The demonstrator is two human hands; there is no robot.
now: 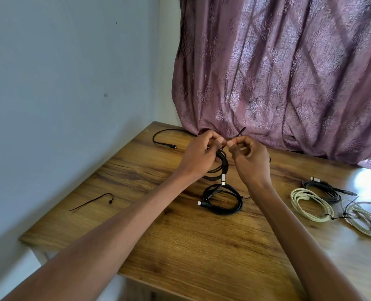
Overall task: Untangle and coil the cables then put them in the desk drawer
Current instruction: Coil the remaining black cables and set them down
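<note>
No readable brands, labels or text on anything in view. Left hand (198, 153) grips the top of a coiled black cable (220, 166) held up above the desk (180, 246), fingers curled round the coil. Right hand (248, 157) pinches a thin black tie (241, 132) between thumb and forefinger, right beside the left hand's fingertips; the tie's free end sticks up against the curtain (288, 72). Where the tie wraps the coil is hidden behind the fingers, so can't tell if it's closed. The held coil hangs down to silver connectors (223, 180) just above a second black coil (222, 199) lying flat on the desk; can't tell if the two touch. Cable count: 2 black coils at centre, 1 loose black lead (165, 137) at the back left with its far end running behind the left hand, 1 dark grey coil (325, 190) at right, 2 white coils (310, 203) (367, 218) at right, each with a black tie on it; the far-right one is cut by the frame edge. 1 spare black tie (92, 200) lies alone at the desk's left edge. Drawer not distinguishable: the desk front at the bottom edge is blurred and cut off. Bright glare washes out the desk's far right corner.
</note>
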